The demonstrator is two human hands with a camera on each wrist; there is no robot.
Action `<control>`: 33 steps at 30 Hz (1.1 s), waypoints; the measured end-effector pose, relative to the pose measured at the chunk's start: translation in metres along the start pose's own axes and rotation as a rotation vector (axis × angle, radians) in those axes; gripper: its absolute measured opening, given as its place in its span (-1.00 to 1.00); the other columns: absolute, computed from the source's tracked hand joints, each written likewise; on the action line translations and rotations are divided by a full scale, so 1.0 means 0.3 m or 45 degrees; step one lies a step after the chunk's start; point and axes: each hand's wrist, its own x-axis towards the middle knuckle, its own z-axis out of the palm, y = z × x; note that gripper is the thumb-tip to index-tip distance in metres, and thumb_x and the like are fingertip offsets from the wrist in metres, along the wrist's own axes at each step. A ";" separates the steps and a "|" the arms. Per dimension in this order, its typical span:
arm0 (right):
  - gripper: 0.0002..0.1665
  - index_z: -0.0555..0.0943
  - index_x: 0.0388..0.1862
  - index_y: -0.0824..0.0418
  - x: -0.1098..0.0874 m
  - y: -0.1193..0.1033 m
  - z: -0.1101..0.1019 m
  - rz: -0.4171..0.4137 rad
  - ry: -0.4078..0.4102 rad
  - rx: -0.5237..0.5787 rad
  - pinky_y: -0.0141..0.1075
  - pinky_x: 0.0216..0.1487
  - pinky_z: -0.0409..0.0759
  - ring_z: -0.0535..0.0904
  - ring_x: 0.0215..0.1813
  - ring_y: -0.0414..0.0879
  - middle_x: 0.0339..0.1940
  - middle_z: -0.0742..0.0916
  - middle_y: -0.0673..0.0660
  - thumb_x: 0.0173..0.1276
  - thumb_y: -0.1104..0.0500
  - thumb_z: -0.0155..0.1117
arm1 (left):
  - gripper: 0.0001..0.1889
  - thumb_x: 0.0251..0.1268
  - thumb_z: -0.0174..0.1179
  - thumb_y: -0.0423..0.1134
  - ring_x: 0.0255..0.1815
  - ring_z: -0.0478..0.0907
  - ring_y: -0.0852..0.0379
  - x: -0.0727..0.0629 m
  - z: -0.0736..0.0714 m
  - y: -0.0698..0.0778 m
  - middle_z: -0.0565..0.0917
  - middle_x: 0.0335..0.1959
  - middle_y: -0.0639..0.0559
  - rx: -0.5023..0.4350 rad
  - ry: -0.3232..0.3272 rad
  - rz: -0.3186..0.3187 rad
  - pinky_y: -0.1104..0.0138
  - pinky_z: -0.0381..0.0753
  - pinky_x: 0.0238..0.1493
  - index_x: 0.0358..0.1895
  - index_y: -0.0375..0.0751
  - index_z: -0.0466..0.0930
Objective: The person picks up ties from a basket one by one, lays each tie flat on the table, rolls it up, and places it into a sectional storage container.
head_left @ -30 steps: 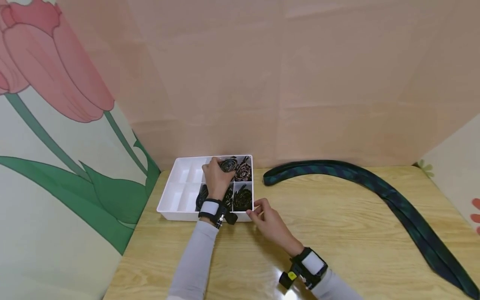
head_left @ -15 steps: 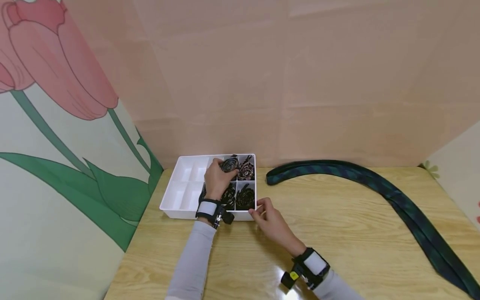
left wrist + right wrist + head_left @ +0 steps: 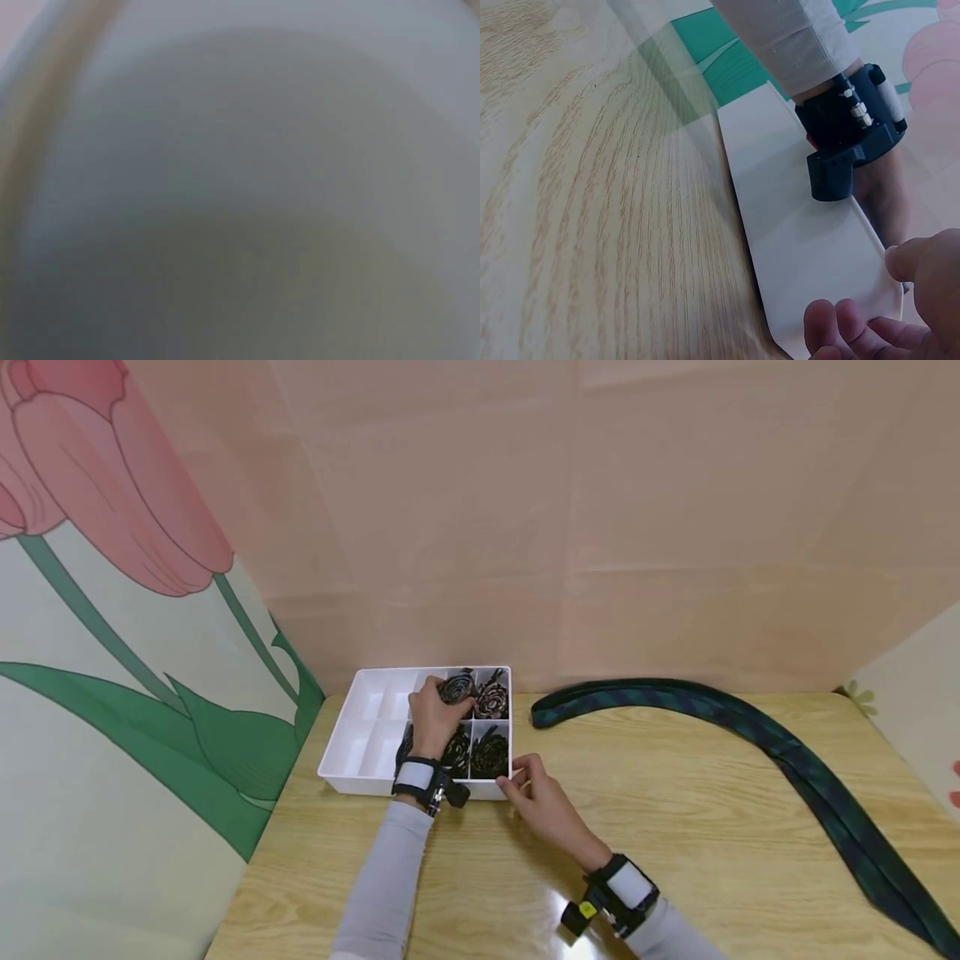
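Note:
A white compartment box (image 3: 347, 727) stands at the back of the table, with dark rolled neckties in its right-hand compartments. My left hand (image 3: 435, 718) reaches over it, thumb and fingers around a rolled necktie (image 3: 456, 688) in the back row. Beside that lie a brownish rolled necktie (image 3: 492, 700) and, in front, a dark green roll (image 3: 490, 755). My left wrist partly covers other rolls. My right hand (image 3: 547, 806) grips the box's front right corner; the right wrist view shows its thumb at the rim and fingers against the wall. A blurred pale surface fills the left wrist view.
A long dark green-blue necktie (image 3: 720, 714) lies folded lengthwise, curving across the right of the wooden table (image 3: 487, 877). Behind the box rises a plain pinkish backdrop (image 3: 570, 527). A tulip-printed panel (image 3: 112, 760) borders the left side.
The head view has shifted slightly. Both hands keep their places, the left at the rolled necktie and the right at the box corner.

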 end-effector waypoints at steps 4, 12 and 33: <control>-0.61 0.39 0.24 0.26 -0.005 -0.006 -0.004 -0.004 -0.005 -0.003 -0.35 -0.46 0.50 0.68 -0.44 0.08 -0.24 0.70 0.15 0.64 0.11 0.26 | -0.34 0.15 0.58 -0.07 0.23 0.45 -0.38 -0.005 0.014 0.014 0.59 0.17 -0.36 0.024 0.021 -0.011 -0.10 0.50 0.24 0.21 -0.37 0.53; -0.61 0.38 0.25 0.26 -0.013 0.003 -0.007 0.012 -0.008 0.010 -0.33 -0.49 0.51 0.67 -0.46 0.05 -0.25 0.70 0.15 0.64 0.13 0.25 | -0.33 0.26 0.49 -0.06 0.32 0.37 -0.35 -0.020 0.025 0.018 0.47 0.24 -0.37 -0.009 -0.030 -0.042 -0.14 0.52 0.26 0.31 -0.41 0.51; -0.59 0.34 0.24 0.23 -0.023 0.020 -0.025 0.006 -0.001 0.008 -0.33 -0.48 0.51 0.66 -0.46 0.01 -0.28 0.68 0.14 0.65 0.06 0.24 | -0.42 0.29 0.51 -0.07 0.15 0.65 -0.30 -0.014 0.020 0.020 0.73 0.07 -0.36 0.036 -0.040 0.098 -0.07 0.65 0.21 0.23 -0.40 0.67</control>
